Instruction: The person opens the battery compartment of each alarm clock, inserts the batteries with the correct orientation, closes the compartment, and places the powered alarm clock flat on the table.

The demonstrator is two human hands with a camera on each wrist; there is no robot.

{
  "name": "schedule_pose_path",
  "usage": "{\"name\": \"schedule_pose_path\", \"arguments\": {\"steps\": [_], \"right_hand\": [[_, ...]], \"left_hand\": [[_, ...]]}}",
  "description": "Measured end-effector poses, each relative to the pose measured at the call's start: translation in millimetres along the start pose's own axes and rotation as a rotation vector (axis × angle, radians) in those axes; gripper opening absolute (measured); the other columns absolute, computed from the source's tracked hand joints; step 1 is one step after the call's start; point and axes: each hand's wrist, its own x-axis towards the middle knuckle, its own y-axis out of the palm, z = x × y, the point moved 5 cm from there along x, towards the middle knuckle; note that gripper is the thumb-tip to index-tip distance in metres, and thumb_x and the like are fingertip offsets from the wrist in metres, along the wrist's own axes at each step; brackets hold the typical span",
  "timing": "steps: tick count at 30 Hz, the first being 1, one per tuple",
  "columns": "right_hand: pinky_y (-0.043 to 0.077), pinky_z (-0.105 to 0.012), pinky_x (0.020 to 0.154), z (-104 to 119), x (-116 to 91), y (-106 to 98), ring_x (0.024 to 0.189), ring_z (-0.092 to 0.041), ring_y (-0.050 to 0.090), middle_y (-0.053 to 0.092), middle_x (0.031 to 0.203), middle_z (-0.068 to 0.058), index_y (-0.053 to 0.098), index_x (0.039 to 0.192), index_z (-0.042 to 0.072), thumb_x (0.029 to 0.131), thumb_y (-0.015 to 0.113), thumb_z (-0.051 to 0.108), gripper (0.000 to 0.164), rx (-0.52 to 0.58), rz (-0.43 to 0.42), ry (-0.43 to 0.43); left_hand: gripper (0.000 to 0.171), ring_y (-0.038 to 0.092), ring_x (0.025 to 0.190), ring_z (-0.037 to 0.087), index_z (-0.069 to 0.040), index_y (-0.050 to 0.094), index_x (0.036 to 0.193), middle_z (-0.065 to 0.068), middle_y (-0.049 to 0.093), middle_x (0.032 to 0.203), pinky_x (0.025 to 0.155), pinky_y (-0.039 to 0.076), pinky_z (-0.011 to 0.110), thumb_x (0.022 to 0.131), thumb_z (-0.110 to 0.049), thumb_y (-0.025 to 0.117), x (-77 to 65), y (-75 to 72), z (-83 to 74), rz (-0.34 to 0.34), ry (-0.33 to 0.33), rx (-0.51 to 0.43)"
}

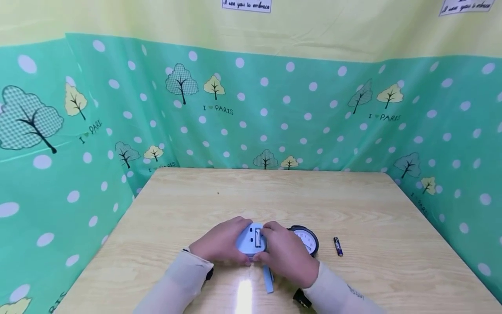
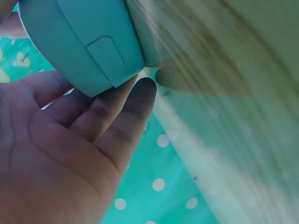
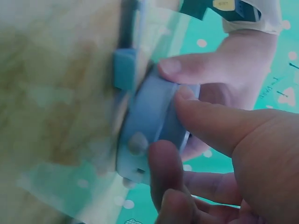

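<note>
The left hand (image 1: 221,240) and right hand (image 1: 288,253) grip the blue device (image 1: 245,242) between their fingers. Only the head view shows the battery (image 1: 258,237) in its slot, beside the right fingertips; the right wrist view adds a pale knob (image 3: 138,143) (on the side face) near them. Beyond the fingers, tabletop (image 1: 176,196) extends to its far edge; a clock (image 1: 308,239) limits room beside the right hand.

**Pale sleeves, dark wrist gear**

Behind the left hand (image 1: 223,240) and the right hand (image 1: 288,253), long off-white sleeves (image 1: 176,281) are worn, creased near the cuffs. The right sleeve (image 1: 337,288) is marked with small dark lettering (image 1: 355,292). By each cuff a dark device (image 1: 302,298) is worn, the left marked with a yellow label (image 3: 224,4).
</note>
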Motion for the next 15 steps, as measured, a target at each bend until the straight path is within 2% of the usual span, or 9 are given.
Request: {"name": "schedule_pose_path", "arguments": {"steps": [3, 5, 10, 15], "right_hand": [[0.054, -0.03, 0.078, -1.0, 0.7, -6.4, 0.094, -0.012, 0.062, 0.06, 0.12, -0.005, 0.065, 0.119, 0.007, 0.072, 0.079, 0.046, 0.063, -0.01, 0.009, -0.007], [0.053, -0.028, 0.075, -1.8, 0.5, -9.9, 0.088, -0.01, 0.061, 0.061, 0.115, -0.003, 0.067, 0.116, 0.009, 0.071, 0.08, 0.045, 0.059, -0.017, 0.026, -0.003], [0.046, -0.022, 0.06, -1.6, 0.0, -16.4, 0.068, -0.004, 0.052, 0.062, 0.09, 0.004, 0.07, 0.106, 0.014, 0.071, 0.08, 0.039, 0.044, 0.008, 0.089, -0.038], [0.041, -0.021, 0.054, -2.1, -1.5, -19.4, 0.06, -0.003, 0.049, 0.057, 0.073, 0.013, 0.067, 0.098, 0.017, 0.072, 0.08, 0.033, 0.033, 0.055, 0.162, -0.075]], "left_hand": [[0.105, 0.051, 0.101, 0.009, -0.015, 0.041, 0.143, -0.006, 0.051, 0.129, 0.089, 0.046, 0.032, 0.056, -0.053, 0.086, 1.7, -2.3, -2.8, 0.011, -0.021, 0.043], [0.106, 0.052, 0.099, 0.009, -0.015, 0.041, 0.142, -0.005, 0.053, 0.127, 0.088, 0.047, 0.033, 0.055, -0.053, 0.087, 3.1, -3.8, -4.9, 0.021, -0.035, 0.076], [0.104, 0.054, 0.09, 0.009, -0.014, 0.047, 0.137, -0.005, 0.057, 0.116, 0.081, 0.048, 0.03, 0.05, -0.05, 0.089, 8.0, -6.8, -10.3, 0.055, -0.066, 0.159], [0.097, 0.054, 0.081, 0.009, -0.013, 0.053, 0.127, -0.005, 0.058, 0.103, 0.073, 0.048, 0.029, 0.045, -0.048, 0.091, 11.1, -9.6, -17.4, 0.067, -0.073, 0.229]]}}
